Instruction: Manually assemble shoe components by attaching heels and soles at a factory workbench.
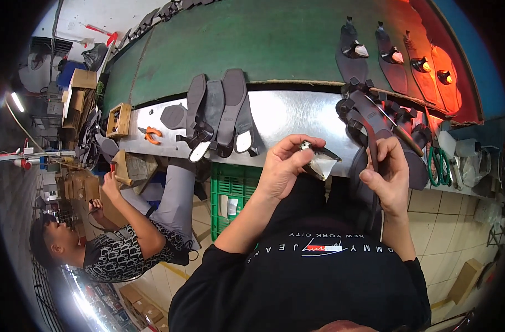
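My left hand pinches a small glossy black shoe heel with a white face, held in front of my body. In my right hand is a thin dark shoe sole, turned nearly edge-on to me, with its lower end hanging past my fingers. The heel and the sole are apart. Just beyond my right hand, a pile of dark soles with black heels lies on the metal ledge. Several more soles rest side by side to the left, partly over the green belt.
The green belt carries soles with heels under red light at far right. Orange-handled pliers and a wooden box are on the ledge. Green-handled scissors hang at right. A co-worker sits at left beside a green crate.
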Demonstrator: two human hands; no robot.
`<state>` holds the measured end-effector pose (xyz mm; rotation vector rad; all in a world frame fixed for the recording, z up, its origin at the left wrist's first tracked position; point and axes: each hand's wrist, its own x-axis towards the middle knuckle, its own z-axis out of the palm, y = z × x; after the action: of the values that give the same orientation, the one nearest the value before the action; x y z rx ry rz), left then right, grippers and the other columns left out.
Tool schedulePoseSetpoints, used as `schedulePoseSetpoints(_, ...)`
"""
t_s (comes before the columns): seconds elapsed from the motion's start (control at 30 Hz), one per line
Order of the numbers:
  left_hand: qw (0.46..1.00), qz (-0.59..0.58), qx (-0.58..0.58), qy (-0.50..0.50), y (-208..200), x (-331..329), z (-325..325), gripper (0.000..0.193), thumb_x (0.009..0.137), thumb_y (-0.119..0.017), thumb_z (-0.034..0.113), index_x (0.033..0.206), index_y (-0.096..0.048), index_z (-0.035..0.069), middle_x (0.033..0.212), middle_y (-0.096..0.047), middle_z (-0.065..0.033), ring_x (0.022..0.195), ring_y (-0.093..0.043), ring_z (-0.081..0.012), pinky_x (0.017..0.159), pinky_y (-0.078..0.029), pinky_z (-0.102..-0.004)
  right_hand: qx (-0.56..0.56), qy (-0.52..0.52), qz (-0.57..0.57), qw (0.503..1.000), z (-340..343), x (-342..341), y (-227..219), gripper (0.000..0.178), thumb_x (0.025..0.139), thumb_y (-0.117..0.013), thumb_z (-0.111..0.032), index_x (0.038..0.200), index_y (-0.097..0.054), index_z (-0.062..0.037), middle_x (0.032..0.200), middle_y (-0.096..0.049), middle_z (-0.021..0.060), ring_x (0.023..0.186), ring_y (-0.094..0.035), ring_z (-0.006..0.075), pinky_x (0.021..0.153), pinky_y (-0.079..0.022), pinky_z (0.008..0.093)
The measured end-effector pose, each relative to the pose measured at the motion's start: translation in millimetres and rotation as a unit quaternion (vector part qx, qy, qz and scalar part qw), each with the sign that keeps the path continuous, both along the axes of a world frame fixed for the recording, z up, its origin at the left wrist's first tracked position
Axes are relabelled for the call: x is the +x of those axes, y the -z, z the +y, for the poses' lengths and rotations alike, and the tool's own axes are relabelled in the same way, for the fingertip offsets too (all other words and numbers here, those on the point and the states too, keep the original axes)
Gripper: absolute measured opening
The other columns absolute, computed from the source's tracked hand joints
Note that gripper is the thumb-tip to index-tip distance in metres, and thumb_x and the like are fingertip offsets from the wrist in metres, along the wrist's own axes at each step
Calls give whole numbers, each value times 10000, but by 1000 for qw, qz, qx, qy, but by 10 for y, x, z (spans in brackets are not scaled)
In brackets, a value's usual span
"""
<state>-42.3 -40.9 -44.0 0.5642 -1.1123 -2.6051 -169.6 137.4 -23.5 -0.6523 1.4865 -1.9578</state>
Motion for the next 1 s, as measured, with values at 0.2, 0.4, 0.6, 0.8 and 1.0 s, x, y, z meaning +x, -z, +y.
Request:
schedulePoseSetpoints(0.2, 998, -14, 2, -60, 76, 48, 32, 31, 837, -625, 75, 849, -629, 47, 935, -683, -143, 888, -634, -168, 731, -546, -311, 59, -44, 69, 995, 92, 34, 122, 394, 722, -749, -89, 975, -449, -59, 869, -488, 8, 812, -472, 87, 764, -378, 202)
schedulePoseSetpoints(0.4, 999, -10, 42, -3, 110, 86, 37, 217, 874, -553, 97, 1054, -604, -13, 1137, -611, -205, 972, -621, -219, 781, -547, -327, 72, -45, 8, 996, 46, 168, -19, 618, 709, -741, -73, 1275, -506, 9, 871, -575, 49, 821, -564, 128, 762, -433, 239)
schedulePoseSetpoints(0.6, 1000, 9, -12, -14, 96, 150, 74, 345, 869, -597, 25, 1211, -563, -3, 1202, -595, -146, 1023, -612, -184, 841, -540, -335, 69, -7, 159, 985, 64, 202, 103, 488, 709, -714, -10, 1177, -582, 31, 1001, -636, 114, 886, -608, 171, 823, -453, 268)
schedulePoseSetpoints(0.8, 999, 21, -29, -21, 139, 157, 77, 336, 817, -640, -29, 1149, -594, -1, 1191, -597, -177, 955, -625, -160, 826, -534, -306, 60, -32, 181, 981, 44, 243, 109, 422, 733, -689, 9, 1145, -602, 30, 1029, -653, 139, 908, -627, 202, 826, -463, 278)
schedulePoseSetpoints(1.0, 999, 34, -8, -26, 129, 156, 85, 314, 799, -654, -38, 1108, -606, -5, 1179, -601, -188, 956, -623, -164, 846, -520, -294, 59, -39, 183, 981, 27, 236, 123, 419, 727, -689, 17, 1138, -608, 25, 1024, -655, 134, 899, -629, 202, 820, -468, 281)
